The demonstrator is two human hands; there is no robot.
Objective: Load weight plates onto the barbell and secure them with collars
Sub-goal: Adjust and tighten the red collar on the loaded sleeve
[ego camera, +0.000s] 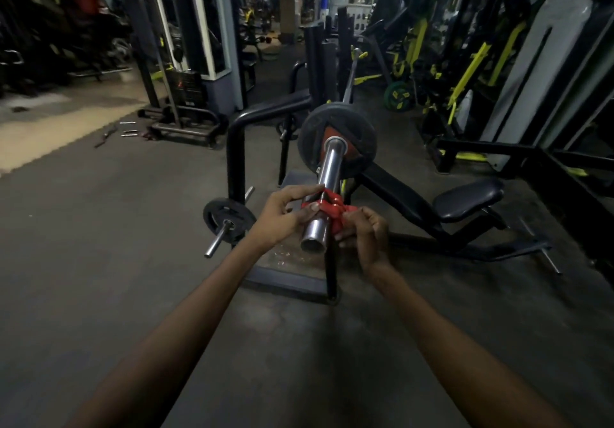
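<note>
Gripping a red collar (327,210) from both sides, near the open end of the barbell sleeve (321,191). Left hand (282,215) pinching the collar's left edge, thumb on top, fingers curled over the sleeve. Right hand (363,231) closed on the collar's right side, fingers folded under it. Collar wrapped around the sleeve, well apart from the black plate (337,140) seated farther up the bar. Barbell resting on a black rack (236,148), sleeve pointing toward the camera. Second small plate (229,218) on a peg low on the rack, left of the hands. Padded seat (468,198) off to the right, on the grey floor (99,228).
</note>
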